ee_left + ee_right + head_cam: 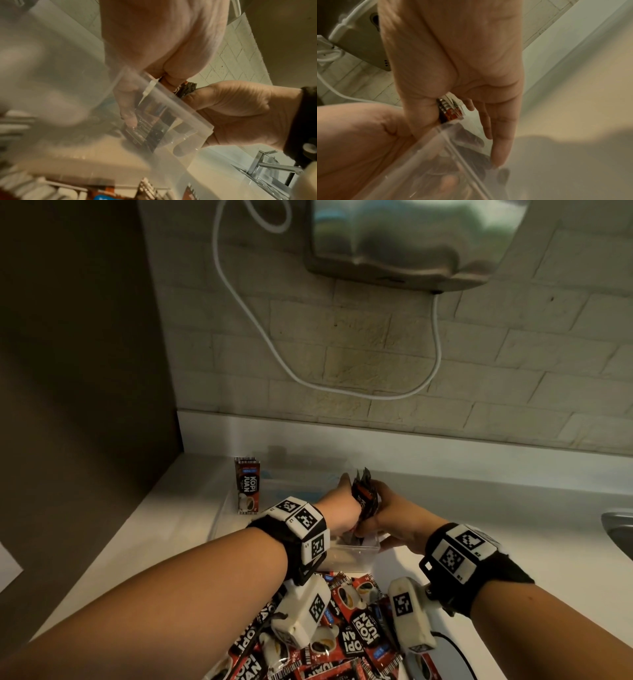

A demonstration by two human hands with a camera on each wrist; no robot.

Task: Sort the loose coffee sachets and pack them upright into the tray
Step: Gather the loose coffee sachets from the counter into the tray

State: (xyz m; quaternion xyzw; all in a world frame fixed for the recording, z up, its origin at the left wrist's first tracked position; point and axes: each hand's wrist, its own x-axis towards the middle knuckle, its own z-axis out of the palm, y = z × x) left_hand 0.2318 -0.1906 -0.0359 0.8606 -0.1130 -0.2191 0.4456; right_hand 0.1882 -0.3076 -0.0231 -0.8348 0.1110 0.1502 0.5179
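1. Hands: left hand [342, 508] and right hand [394, 517] meet over the tray [356, 553], together clamping one bundle of sachets [365, 496] between them.
2. Bundle axis: long axis near vertical, top ends above the fingers, lower ends already inside the tray's near corner, as the left wrist view shows through the clear wall [180, 135].
3. Right fingers [498, 142]: extended down the outside of the tray wall.
4. Loose sachets [356, 631]: heaped flat on the table [164, 529], nearer than the tray, under both wrists.
5. Upright pack [247, 491]: standing at the tray's far left.
6. Judgement: next move is straight down; equal reach for both hands.
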